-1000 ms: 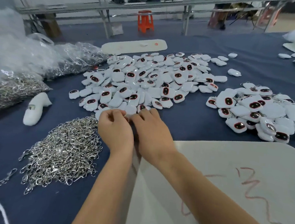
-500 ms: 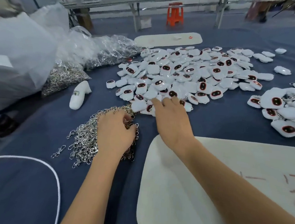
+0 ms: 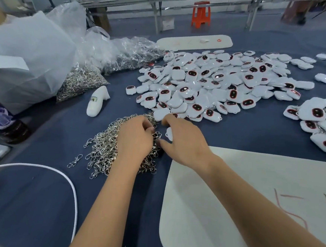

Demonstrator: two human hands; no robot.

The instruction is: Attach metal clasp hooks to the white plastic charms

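Observation:
A heap of silver metal clasp hooks (image 3: pixel 105 154) lies on the blue cloth at centre left. My left hand (image 3: pixel 135 138) rests on its right side, fingers curled around a hook at the heap's edge. My right hand (image 3: pixel 184 142) is just to the right and holds a white plastic charm (image 3: pixel 169 132) between thumb and fingers, close to the left fingertips. A big spread of loose white charms with dark red-rimmed faces (image 3: pixel 216 84) lies beyond the hands. A second pile of charms (image 3: pixel 320 124) with hooks among them sits at the right edge.
A large white foam sheet with red marks (image 3: pixel 249 208) covers the near right. Plastic bags of more hooks (image 3: pixel 79 79) and a big white bag (image 3: pixel 27 58) stand at the left. A small white bottle-like piece (image 3: pixel 96 102) lies near them. A white cord (image 3: pixel 71 186) curves across the near left.
My left hand has stayed on the hook heap and curled on a hook. My right hand drew back from the charm spread with one charm, toward the left hand.

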